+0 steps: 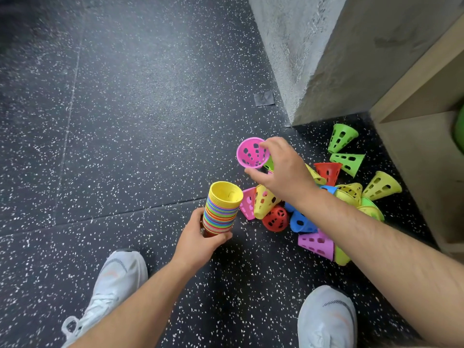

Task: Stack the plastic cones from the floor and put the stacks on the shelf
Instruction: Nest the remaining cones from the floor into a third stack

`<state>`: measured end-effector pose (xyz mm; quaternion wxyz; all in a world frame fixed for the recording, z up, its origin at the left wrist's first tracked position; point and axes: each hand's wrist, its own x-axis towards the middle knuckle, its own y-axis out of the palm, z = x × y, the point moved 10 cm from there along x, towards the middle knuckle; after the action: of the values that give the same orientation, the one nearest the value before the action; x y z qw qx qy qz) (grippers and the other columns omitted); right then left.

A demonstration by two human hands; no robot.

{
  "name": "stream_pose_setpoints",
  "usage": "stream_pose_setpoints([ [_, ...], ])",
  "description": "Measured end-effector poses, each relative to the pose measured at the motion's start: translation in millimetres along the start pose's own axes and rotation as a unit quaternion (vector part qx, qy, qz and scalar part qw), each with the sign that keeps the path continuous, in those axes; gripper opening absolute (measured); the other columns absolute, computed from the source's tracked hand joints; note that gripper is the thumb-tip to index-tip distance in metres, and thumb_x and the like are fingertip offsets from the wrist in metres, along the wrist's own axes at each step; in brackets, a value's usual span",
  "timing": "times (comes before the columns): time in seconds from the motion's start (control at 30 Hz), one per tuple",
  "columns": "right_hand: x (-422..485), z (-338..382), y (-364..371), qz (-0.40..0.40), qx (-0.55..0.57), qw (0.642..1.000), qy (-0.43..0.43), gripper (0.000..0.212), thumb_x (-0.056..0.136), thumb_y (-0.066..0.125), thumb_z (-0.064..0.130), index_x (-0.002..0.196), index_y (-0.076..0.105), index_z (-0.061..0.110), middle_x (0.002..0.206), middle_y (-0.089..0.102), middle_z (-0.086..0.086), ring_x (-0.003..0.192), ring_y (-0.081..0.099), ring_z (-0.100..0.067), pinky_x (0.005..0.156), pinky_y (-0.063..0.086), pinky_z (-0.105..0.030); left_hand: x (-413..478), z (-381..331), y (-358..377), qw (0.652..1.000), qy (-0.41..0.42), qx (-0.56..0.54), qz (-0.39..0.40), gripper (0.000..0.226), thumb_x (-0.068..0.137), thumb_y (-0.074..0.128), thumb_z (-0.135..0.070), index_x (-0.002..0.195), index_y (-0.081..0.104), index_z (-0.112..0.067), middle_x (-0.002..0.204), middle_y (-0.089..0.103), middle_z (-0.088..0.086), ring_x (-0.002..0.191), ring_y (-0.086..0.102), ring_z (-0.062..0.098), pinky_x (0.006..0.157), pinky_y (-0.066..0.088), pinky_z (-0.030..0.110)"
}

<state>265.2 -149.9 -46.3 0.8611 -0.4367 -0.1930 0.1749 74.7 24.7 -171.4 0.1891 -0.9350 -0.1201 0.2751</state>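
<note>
In the head view, our left hand (198, 238) curls round the foot of the stack (222, 209), holding it upright above the floor (125, 121). Our right hand (283, 169) pinches a pink cone (252, 153) by its rim, mouth towards us, over the loose cones (276, 218) lying beside the shelf (414, 172).

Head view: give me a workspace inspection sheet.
Surface: dark speckled floor, seams between tiles.
Job's things: multicolour stack, yellow on top; pink cone, open end towards the camera; loose cones heaped by the shelf.
Clutter: grey patch on the floor.
Hands: left hand grips the stack's lower end; right hand pinches the pink cone's rim.
Cables: nothing seen.
Surroundings: rough grey wall; wooden shelf at right; white shoes.
</note>
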Motion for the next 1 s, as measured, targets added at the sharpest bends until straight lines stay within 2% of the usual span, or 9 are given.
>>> stream_pose_setpoints([
  [0.1,-1,11,-19,-0.030,0.073,0.997,0.007,0.064,0.079,0.077,0.046,0.128,0.057,0.009,0.117,0.057,-0.002,0.104,0.056,-0.015,0.092,0.047,-0.028,-1,-1,0,1.000,0.004,0.003,0.008,0.062,0.071,0.095,-0.022,0.121,0.059,-0.029,0.107,0.074,-0.014,0.095,0.066,-0.007,0.080,0.045,0.009],
  [0.3,-16,30,9,0.076,0.161,0.982,0.065,0.074,0.079,0.055,0.066,0.133,0.061,0.016,0.120,0.062,0.004,0.111,0.054,-0.009,0.100,0.042,-0.026,-2,-2,0,1.000,0.012,-0.005,0.002,0.061,0.072,0.095,-0.018,0.120,0.059,-0.026,0.105,0.073,-0.015,0.089,0.065,-0.011,0.076,0.044,0.004],
  [0.37,-29,35,38,0.163,0.111,0.979,0.048,0.068,0.084,0.061,0.061,0.137,0.059,0.018,0.127,0.061,0.005,0.122,0.048,-0.011,0.110,0.036,-0.031,-2,-2,0,1.000,0.015,-0.009,-0.002,0.062,0.071,0.095,-0.019,0.121,0.059,-0.026,0.106,0.073,-0.015,0.090,0.066,-0.010,0.077,0.045,0.005],
  [0.47,-44,32,66,0.241,0.072,0.967,0.030,0.063,0.089,0.063,0.056,0.142,0.054,0.023,0.140,0.055,0.008,0.133,0.038,-0.011,0.112,0.023,-0.021,-1,1,-1,1.000,0.011,-0.025,-0.005,0.063,0.072,0.095,-0.016,0.123,0.058,-0.024,0.107,0.072,-0.015,0.092,0.066,-0.010,0.079,0.045,0.005],
  [0.53,-42,29,68,0.228,0.088,0.969,0.028,0.067,0.087,0.053,0.065,0.141,0.055,0.026,0.142,0.053,0.011,0.135,0.038,-0.008,0.113,0.025,-0.024,-1,3,-2,0.999,0.008,-0.039,-0.010,0.065,0.072,0.095,-0.016,0.125,0.058,-0.024,0.108,0.073,-0.014,0.094,0.067,-0.008,0.080,0.046,0.007],
  [0.63,-31,15,66,0.178,0.069,0.982,0.018,0.049,0.094,0.048,0.050,0.134,0.060,0.025,0.139,0.057,0.010,0.133,0.044,-0.012,0.115,0.031,-0.033,-2,8,-6,0.998,-0.005,-0.062,-0.019,0.067,0.070,0.096,-0.020,0.125,0.059,-0.025,0.107,0.074,-0.013,0.096,0.069,-0.003,0.082,0.050,0.014],
  [0.77,-38,17,95,0.243,-0.086,0.964,-0.062,0.039,0.096,0.054,0.040,0.133,0.060,0.030,0.131,0.061,0.010,0.129,0.044,-0.020,0.110,0.033,-0.040,-9,21,-16,0.997,-0.021,-0.060,-0.039,0.069,0.055,0.093,-0.042,0.116,0.061,-0.036,0.101,0.075,-0.019,0.096,0.071,0.006,0.090,0.056,0.033],
  [0.93,-50,32,122,0.266,-0.147,0.944,-0.132,0.040,0.096,0.057,0.037,0.136,0.058,0.031,0.121,0.064,0.006,0.120,0.049,-0.023,0.102,0.037,-0.038,-20,36,-28,0.995,-0.043,-0.073,-0.048,0.059,0.068,0.097,-0.023,0.113,0.060,-0.031,0.096,0.077,-0.006,0.082,0.072,0.009,0.078,0.061,0.034],
  [1.0,-48,34,122,0.254,-0.134,0.950,-0.126,0.032,0.097,0.057,0.031,0.129,0.063,0.027,0.113,0.065,0.001,0.114,0.053,-0.026,0.097,0.040,-0.042,-20,37,-30,0.995,-0.046,-0.079,-0.046,0.055,0.073,0.094,-0.015,0.112,0.059,-0.031,0.098,0.076,-0.003,0.078,0.070,0.004,0.071,0.060,0.025],
])
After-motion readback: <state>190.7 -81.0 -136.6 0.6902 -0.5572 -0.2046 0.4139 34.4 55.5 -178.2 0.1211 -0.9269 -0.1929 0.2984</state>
